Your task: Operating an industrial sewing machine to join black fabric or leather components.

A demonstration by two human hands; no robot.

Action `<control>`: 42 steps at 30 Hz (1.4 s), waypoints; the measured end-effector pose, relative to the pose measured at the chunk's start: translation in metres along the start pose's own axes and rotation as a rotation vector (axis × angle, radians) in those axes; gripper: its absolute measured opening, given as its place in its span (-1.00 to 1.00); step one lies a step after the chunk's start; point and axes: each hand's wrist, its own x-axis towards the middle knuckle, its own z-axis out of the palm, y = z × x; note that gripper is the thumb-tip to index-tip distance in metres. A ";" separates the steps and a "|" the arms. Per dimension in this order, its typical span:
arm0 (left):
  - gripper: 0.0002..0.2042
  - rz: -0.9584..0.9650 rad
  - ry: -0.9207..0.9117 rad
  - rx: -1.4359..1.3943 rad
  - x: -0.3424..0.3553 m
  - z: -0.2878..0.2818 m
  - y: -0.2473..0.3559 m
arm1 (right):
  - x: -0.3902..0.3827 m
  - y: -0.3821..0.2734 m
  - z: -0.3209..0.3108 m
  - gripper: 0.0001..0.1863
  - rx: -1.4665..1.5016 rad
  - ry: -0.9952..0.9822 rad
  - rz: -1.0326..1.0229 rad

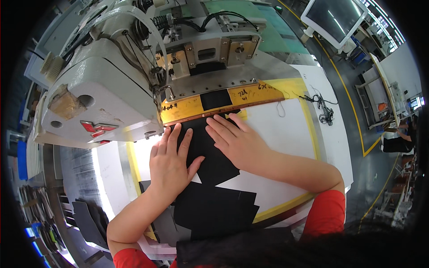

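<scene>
Both my hands press on a black fabric piece (211, 166) that lies on the white work surface below a sewing machine (105, 85). My left hand (170, 158) rests with fingers stretched out on its left side, fingertips near the yellow clamp plate (263, 92). On the right side of the piece my right hand (234, 140) lies flat, its fingertips touching the fabric just short of that plate's edge. Under the plate the fabric's far edge is hidden, though black shows through the plate's window. Nearer to me lies a stack of black fabric pieces (219, 210).
At the left, more dark cut pieces (89, 219) lie by the table edge. A tangle of black thread (325, 111) sits on the white surface at the right. Yellow tape (310, 129) borders the work area. A monitor (335, 20) stands at the far right.
</scene>
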 end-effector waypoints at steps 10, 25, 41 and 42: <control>-0.36 0.003 0.025 -0.045 -0.004 0.002 -0.003 | 0.004 -0.002 0.002 -0.50 0.064 -0.006 0.033; -0.33 0.009 0.040 -0.026 -0.009 0.005 -0.008 | 0.007 -0.004 0.000 -0.50 0.105 0.007 0.074; -0.33 0.036 0.025 -0.023 -0.009 0.005 -0.008 | 0.006 0.002 -0.005 -0.51 0.108 0.007 0.051; -0.33 0.031 0.044 -0.018 -0.009 0.005 -0.008 | 0.005 0.003 -0.005 -0.51 0.101 0.025 0.046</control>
